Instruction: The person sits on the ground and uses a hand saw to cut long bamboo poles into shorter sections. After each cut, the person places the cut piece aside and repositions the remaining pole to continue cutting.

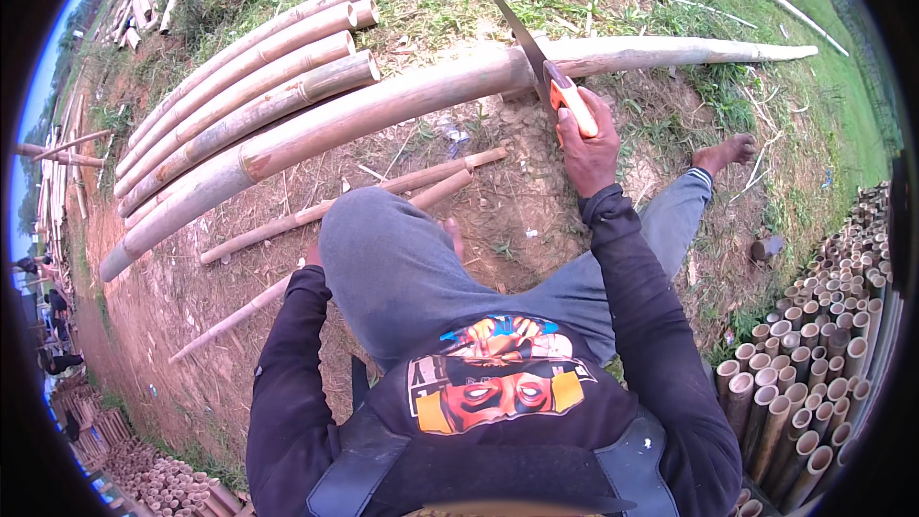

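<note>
My right hand [588, 146] is closed around the orange handle of a handsaw [523, 36]. The saw's dark blade points away from me and lies across a long, thick bamboo pole [383, 113]. Whether the teeth sit in a cut cannot be made out. This pole runs from the left, close to the ground, up to a thin pale end at the right. Beside my bent left knee, my left hand [313, 255] shows only a small part; its fingers are hidden. A thin bamboo stick [230, 321] ends near that wrist, and I cannot tell if the hand touches it.
Several cut bamboo lengths [278, 77] lie side by side beyond the pole. Two thinner pieces [354, 201] rest on the dirt before my knee. Bundled upright bamboo [799, 364] stands at the right; more cut bamboo [158, 474] is piled at the lower left.
</note>
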A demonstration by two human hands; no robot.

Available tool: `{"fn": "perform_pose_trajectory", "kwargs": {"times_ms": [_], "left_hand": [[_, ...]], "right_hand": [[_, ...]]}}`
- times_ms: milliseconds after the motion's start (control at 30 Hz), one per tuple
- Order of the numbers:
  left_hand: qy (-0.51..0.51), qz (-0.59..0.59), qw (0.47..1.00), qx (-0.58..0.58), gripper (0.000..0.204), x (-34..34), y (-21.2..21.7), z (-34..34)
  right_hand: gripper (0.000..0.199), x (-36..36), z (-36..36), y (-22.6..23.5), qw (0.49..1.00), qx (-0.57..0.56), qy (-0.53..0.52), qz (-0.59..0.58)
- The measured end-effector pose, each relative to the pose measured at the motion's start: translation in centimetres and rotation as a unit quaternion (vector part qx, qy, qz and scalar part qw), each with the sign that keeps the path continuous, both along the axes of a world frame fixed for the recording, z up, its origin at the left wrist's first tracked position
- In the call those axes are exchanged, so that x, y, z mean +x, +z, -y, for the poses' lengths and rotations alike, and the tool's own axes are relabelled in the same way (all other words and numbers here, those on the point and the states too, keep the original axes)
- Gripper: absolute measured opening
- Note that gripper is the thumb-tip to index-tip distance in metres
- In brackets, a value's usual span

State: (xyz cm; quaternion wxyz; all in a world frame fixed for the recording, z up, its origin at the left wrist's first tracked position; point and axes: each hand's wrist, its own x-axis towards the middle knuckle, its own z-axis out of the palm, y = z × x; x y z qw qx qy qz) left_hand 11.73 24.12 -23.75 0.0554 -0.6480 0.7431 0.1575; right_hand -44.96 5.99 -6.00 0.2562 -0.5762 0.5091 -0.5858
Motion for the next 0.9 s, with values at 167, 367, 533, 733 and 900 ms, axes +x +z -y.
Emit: {"fn": "perform_pose_trajectory", "kwargs": {"times_ms": [167,367,533,733,900], "left_hand": [[0.008,-0.003,0.995,-0.096,0.039,-5.2,4.9,5.5],[-0.082,0.133,0.921,-0.357,0.107,-14.6,21.3,19.6],[-0.006,0.147,0.988,-0.043,0.107,-16.9,24.2,24.2],[-0.018,0.138,0.988,-0.067,0.098,-15.7,22.8,24.3],[-0.005,0.151,0.987,-0.051,0.1,-16.2,22.6,24.5]], "right_hand": [[0.042,0.4,-0.2,0.7,0.999,0.001,-0.023,0.027],[0.039,0.9,0.3,1.1,0.998,0.018,-0.04,0.041],[0.041,0.3,-2.9,0.4,0.999,0.011,-0.04,0.014],[0.046,-1.1,-9.5,1.5,0.992,0.058,-0.039,0.1],[0.04,0.8,-0.1,0.8,0.995,0.041,-0.026,0.085]]}}
